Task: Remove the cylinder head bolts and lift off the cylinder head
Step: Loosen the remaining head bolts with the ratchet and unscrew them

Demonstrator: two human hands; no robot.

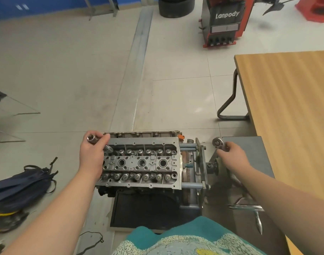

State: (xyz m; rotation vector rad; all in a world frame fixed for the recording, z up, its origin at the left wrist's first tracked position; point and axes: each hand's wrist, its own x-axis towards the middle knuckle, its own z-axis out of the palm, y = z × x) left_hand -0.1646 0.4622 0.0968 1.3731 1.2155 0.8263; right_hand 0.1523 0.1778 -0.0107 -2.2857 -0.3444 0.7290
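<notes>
The cylinder head (142, 161) sits on top of an engine block mounted on a stand, low in the middle of the view, with its cover off: two rows of valve springs run along its length, three round plug wells show down the centre, and a flat machined rim with small holes frames it all. The left hand (92, 153) lies over the head's left end, fingers curled round a chrome socket extension (97, 142) whose open square end points up and away while its lower end dips toward the far row of springs. The right hand (232, 153) reaches past the head's right end and grips the handle of a ratchet (216, 142), its round head lying on the grey stand plate (249, 153). Between head and plate are the toothed flywheel (187, 168) and blue-grey mounting bars (191, 185). A dark drip tray (148, 210) lies beneath the engine. To the right stands a wooden table (289, 100) with a bent black leg; on the left floor lie a dark blue backpack (19, 186) and something yellow. The floor is pale tile with a grey strip running away toward a stacked tyre (176, 6) and a red and black machine (225, 23) marked Lanpody
</notes>
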